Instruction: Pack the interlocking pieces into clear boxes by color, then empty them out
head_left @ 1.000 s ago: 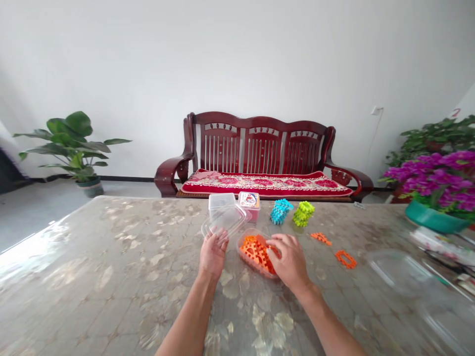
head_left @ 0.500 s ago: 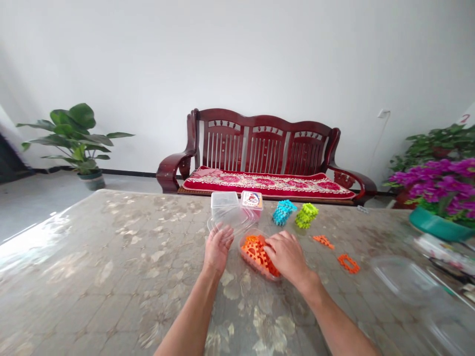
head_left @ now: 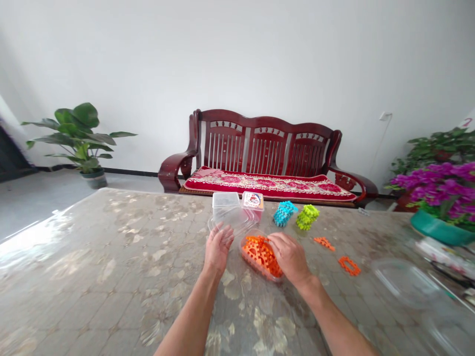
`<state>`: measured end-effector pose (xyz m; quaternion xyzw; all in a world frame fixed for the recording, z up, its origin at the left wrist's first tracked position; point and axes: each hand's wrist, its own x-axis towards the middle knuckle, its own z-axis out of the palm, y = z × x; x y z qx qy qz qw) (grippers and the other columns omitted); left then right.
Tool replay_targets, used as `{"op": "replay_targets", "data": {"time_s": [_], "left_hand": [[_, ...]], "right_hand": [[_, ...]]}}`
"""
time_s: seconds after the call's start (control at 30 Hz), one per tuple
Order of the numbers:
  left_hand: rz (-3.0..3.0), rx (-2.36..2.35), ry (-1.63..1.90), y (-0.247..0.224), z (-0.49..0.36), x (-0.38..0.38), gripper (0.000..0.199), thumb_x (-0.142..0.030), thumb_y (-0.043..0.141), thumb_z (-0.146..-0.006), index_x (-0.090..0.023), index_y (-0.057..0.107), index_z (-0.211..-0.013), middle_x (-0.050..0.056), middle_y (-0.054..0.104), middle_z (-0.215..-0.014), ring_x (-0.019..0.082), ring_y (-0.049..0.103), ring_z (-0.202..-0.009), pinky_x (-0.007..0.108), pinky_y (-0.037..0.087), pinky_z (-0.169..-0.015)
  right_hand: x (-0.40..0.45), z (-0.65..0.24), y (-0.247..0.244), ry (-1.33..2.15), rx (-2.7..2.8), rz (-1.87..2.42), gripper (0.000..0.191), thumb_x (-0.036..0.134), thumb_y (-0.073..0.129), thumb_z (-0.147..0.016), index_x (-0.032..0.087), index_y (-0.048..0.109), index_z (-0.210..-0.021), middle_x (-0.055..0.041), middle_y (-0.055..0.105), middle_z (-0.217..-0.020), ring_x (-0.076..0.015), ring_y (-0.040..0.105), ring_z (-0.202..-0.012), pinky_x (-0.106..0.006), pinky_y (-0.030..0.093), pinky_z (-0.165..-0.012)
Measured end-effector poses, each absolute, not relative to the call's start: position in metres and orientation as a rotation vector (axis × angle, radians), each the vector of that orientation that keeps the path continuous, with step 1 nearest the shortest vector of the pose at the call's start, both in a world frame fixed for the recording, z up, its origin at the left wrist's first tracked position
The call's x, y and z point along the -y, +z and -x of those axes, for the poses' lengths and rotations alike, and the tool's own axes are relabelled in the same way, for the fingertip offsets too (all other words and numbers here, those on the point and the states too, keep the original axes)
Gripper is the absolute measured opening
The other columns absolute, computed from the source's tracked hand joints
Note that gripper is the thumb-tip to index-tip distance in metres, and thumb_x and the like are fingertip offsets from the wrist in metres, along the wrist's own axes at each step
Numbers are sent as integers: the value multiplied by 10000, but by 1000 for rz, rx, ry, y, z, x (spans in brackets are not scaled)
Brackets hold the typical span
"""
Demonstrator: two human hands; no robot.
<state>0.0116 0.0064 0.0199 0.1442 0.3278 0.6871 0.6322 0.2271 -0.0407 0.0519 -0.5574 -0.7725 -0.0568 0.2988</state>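
A clear plastic tub [head_left: 281, 279] full of orange toothed pieces [head_left: 261, 254] stands on the table in front of me. At its right rim is my right hand [head_left: 290, 254], fingers closed on an orange piece [head_left: 264, 239] over the heap. My left hand [head_left: 219, 245], palm up with fingers apart, rests left of the tub, holding nothing, near clear lids [head_left: 237, 222]. Behind the lids are a clear box [head_left: 225, 200] and a pink box with a labelled lid [head_left: 253, 201]. Two stacks, one blue [head_left: 284, 213] and one green [head_left: 308, 217], stand behind the tub.
Two loose orange pieces, one slim [head_left: 324, 243] and one ring-shaped [head_left: 349, 265], lie to the right. Farther right are a clear lid [head_left: 406, 283] and a teal pot [head_left: 441, 228] of purple flowers. A wooden bench [head_left: 267, 153] stands behind the table [head_left: 122, 277].
My right hand has shifted slightly right and back from the heap, and an orange piece now shows at its fingertips. My left hand has stayed still. The view has shifted slightly.
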Motion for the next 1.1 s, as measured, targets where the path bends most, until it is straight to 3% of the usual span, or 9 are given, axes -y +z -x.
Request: {"op": "replay_targets", "data": {"time_s": [0.17, 0.27, 0.37, 0.5, 0.73, 1.0, 1.1], "left_hand": [[-321, -746, 1586, 20, -11, -6, 279, -109, 611, -775, -194, 582, -1039, 44, 718, -882, 123, 697, -732, 217, 557, -664], [-327, -741, 1581, 19, -12, -6, 281, -109, 602, -784, -192, 583, -1052, 49, 719, -897, 123, 698, -741, 219, 558, -668], [-333, -732, 1577, 18, -12, -5, 285, -115, 607, -782, -193, 585, -1056, 49, 719, -905, 123, 699, -749, 216, 554, -673], [-331, -716, 1578, 19, -12, -3, 282, -139, 622, -780, -194, 589, -1055, 45, 721, -911, 124, 699, -765, 219, 548, -690], [-316, -622, 1535, 18, -19, 1, 235, -208, 618, -822, -186, 604, -1055, 50, 730, -900, 141, 706, -789, 246, 542, -731], [-183, -582, 1526, 24, -19, 2, 207, -208, 472, -924, -166, 627, -1054, 73, 729, -895, 145, 709, -796, 241, 548, -708], [-153, -584, 1530, 24, -17, 1, 213, -196, 457, -926, -169, 623, -1055, 76, 723, -915, 153, 708, -819, 247, 548, -716]], "right_hand": [[50, -219, 58, -97, 2080, 1452, 249, 254, 492, -935, 284, 727, -1013, -48, 720, -990, -227, 630, -928, -376, 471, -858], [52, -213, 63, -36, 2206, 1369, 286, 238, 483, -936, 292, 703, -1112, -46, 706, -1127, -239, 604, -1066, -417, 461, -941], [52, -213, 63, 51, 2349, 1276, 354, 274, 441, -964, 276, 612, -1273, -42, 609, -1331, -232, 508, -1268, -459, 365, -1093], [57, -218, 59, 115, 2476, 1254, 468, 383, 362, -999, 248, 419, -1444, -63, 425, -1497, -214, 392, -1378, -452, 281, -1161], [59, -209, 54, -75, 2610, 1377, 668, 524, 347, -973, 181, 207, -1529, -111, 251, -1573, -245, 231, -1452, -464, 200, -1190], [60, -191, 54, 111, 2544, 1530, 767, 521, 501, -907, 120, 254, -1514, -140, 176, -1590, -288, 141, -1472, -475, 163, -1197], [57, -196, 63, 302, 2479, 1413, 616, 510, 419, -947, 184, 381, -1468, -104, 308, -1558, -258, 261, -1440, -446, 235, -1179]]}}
